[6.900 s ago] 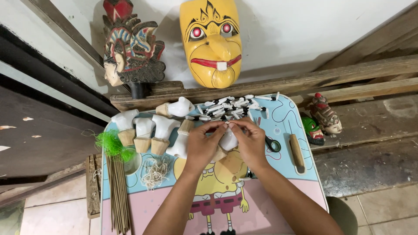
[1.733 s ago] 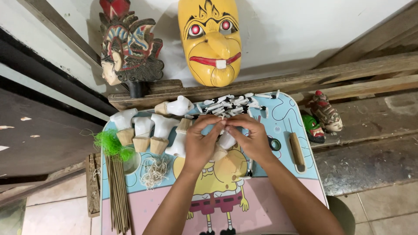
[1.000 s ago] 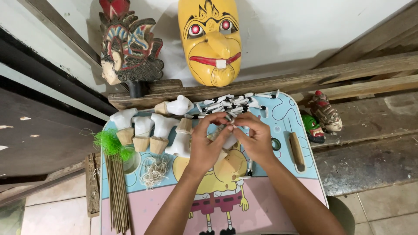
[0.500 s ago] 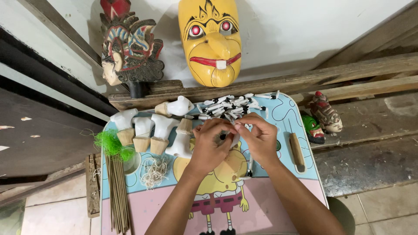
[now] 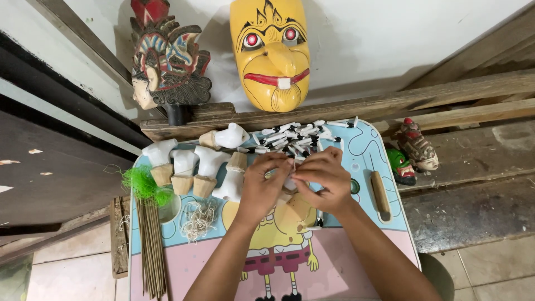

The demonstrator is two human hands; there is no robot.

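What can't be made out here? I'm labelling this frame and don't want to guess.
- Head view: the small white piece between the left hand and right hand is mostly covered by the fingers; its shape is unclear.
- The thread at the fingertips is too thin to trace.
- The small table is cut off by the bottom edge.
- The black-and-white pieces are too small to tell their kind.

White plastered wall point(image 5: 390, 39) at rear, evenly lit, with yellow mask point(image 5: 271, 50) and painted carved head point(image 5: 167, 61) leaned against it. Rough wooden planks point(image 5: 457, 100) laid along wall base; dark panel point(image 5: 50, 161) at left. Pale tiled floor point(image 5: 72, 276) below, supporting small cartoon-printed table point(image 5: 362, 150) in blue and pink.
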